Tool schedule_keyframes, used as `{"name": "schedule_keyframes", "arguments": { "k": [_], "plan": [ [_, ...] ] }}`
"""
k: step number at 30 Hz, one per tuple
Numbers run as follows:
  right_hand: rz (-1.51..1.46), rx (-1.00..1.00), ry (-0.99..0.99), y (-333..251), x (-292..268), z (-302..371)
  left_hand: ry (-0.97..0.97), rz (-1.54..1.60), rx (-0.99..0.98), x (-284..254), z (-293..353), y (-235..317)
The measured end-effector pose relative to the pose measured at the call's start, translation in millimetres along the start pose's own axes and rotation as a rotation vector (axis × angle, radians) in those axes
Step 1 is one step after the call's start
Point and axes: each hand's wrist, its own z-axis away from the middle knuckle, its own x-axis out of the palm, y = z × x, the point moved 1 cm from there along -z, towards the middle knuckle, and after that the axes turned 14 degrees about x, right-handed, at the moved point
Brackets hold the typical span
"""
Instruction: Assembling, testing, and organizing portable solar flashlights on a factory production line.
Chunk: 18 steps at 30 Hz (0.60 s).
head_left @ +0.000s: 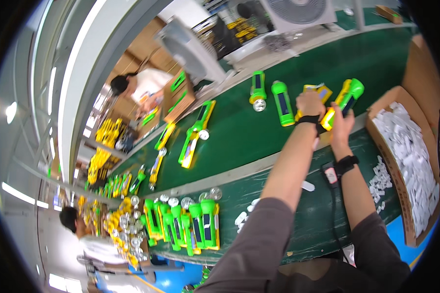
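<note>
My left hand (310,104) is closed over a yellow flashlight (323,91) on the green belt; its fingertips are hidden beneath the hand. Close beside it, my right hand (342,128) grips the yellow lower end of a green and yellow flashlight (349,97) with a dark panel along its side. That flashlight tilts up to the right. Just left of my hands lies a green flashlight (282,103) with a dark panel, and further left another one (257,91) with a clear round lens end toward me. Both of my wrists wear black bands.
An open carton (405,222) full of small white pieces stands at the right. Loose white pieces (379,179) and a corded device (331,174) lie on the near bench. Grouped flashlights (194,222) stand at the left. Two people (149,80) work further along the belt (230,141).
</note>
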Motion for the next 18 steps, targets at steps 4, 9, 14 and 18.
{"name": "schedule_keyframes", "arguments": {
  "k": [4,9,14,18],
  "plan": [
    [0.018,0.045,-0.063,4.9,3.5,-7.4,0.081,0.181,-0.140,-3.3,-11.0,-9.8],
    [0.008,0.117,-0.093,-2.7,15.0,7.3,0.081,0.107,-0.094,-61.7,46.9,-35.8],
    [0.045,0.134,-0.116,-2.0,-5.4,-10.0,0.078,0.030,-0.010,-161.0,188.3,-74.5],
    [0.104,0.090,-0.122,-2.8,-1.3,-6.6,0.115,-0.127,-0.347,-214.7,328.9,-154.7]
  ]
}}
